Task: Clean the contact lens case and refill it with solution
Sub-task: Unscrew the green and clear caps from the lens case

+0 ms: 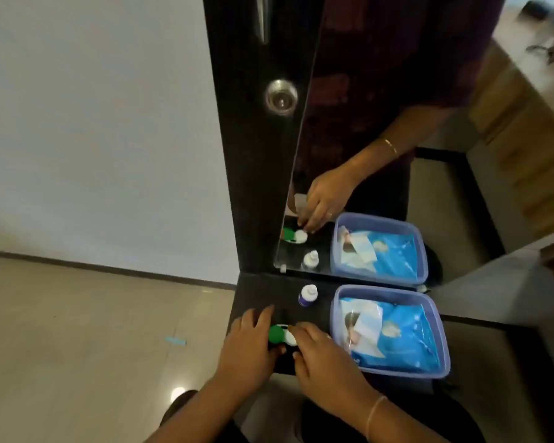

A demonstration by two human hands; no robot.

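Two hands are nearest: the left hand (pixel 248 342) and right hand (pixel 325 354) both pinch one contact lens case (pixel 282 335), with one green and one white cap, near the front edge of the black tabletop (pixel 256 292). One solution bottle (pixel 307 295) stands behind it, one blue box (pixel 390 330) is at the right edge, and a mirror (pixel 365 123) rises at the back edge.

Thin bangle (pixel 375 410), bare forearms

We see a narrow black shelf (pixel 256 290) set against a mirror. Our left hand (pixel 250 343) and right hand (pixel 325 356) rest on it, closing around the contact lens case (pixel 282 334), green cap left, white cap right. Just beyond the grip stands a small white solution bottle (pixel 307 295). Right of the grip sits a blue plastic tub (pixel 387 290).
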